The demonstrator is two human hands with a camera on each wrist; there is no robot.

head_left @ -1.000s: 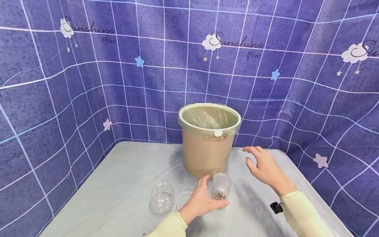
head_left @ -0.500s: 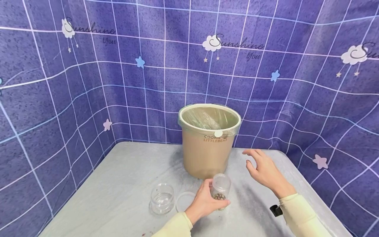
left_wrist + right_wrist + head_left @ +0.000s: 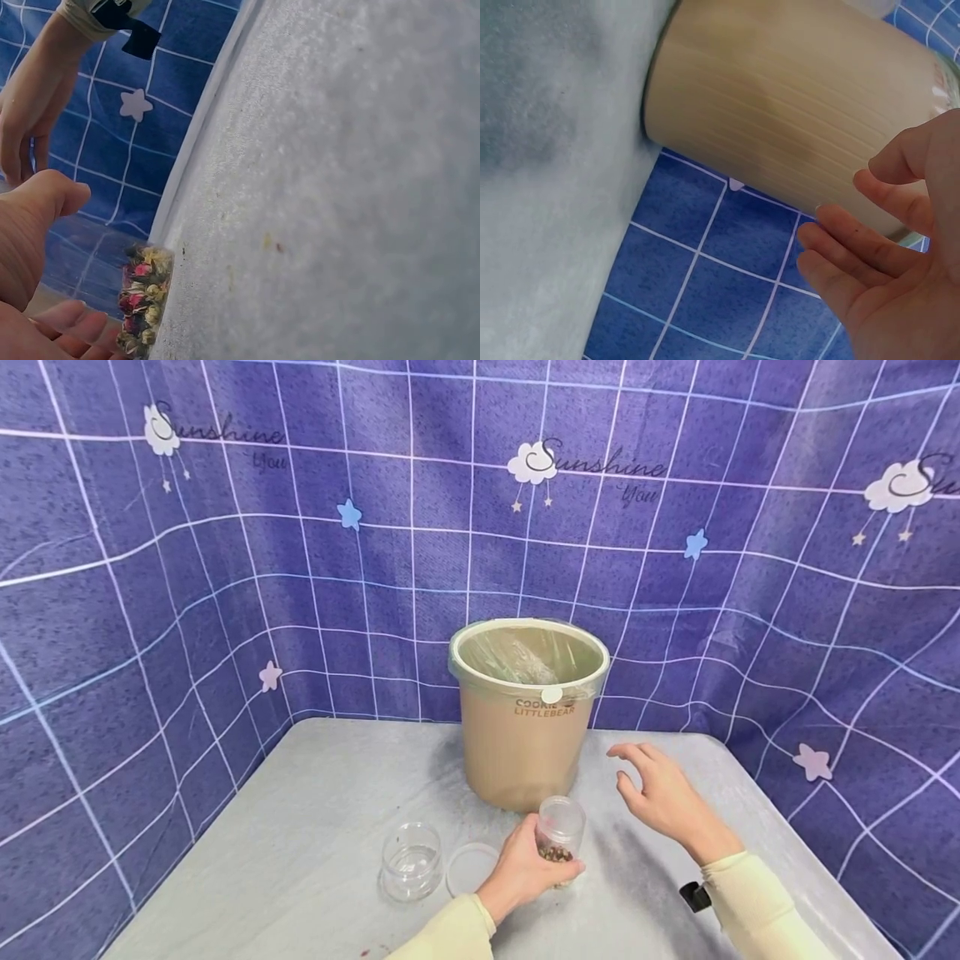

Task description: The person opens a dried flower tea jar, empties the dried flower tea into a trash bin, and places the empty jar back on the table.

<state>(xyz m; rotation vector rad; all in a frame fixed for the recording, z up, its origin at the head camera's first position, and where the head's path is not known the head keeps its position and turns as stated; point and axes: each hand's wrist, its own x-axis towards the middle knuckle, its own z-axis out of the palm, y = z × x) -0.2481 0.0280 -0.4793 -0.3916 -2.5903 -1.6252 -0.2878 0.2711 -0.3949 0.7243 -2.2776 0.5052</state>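
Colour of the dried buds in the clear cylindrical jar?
Pink-red and pale yellow dried flower buds; best in left wrist view.

Purple gridded curtain (image 3: 435, 556) with clouds (image 3: 531, 463) and stars (image 3: 348, 514) around a grey tabletop (image 3: 300, 835)

The head view looks forward and down from above, farthest back, taking in the table (image 3: 300, 827), bin (image 3: 521, 756), left hand (image 3: 519, 872) and right hand (image 3: 663, 802). The left wrist view, low, close and turned sideways, faces past the jar (image 3: 146, 300) to the cloth (image 3: 105, 150); the right wrist view, also sideways, faces the bin from near. Head and left wrist share the jar; head and right wrist, the bin
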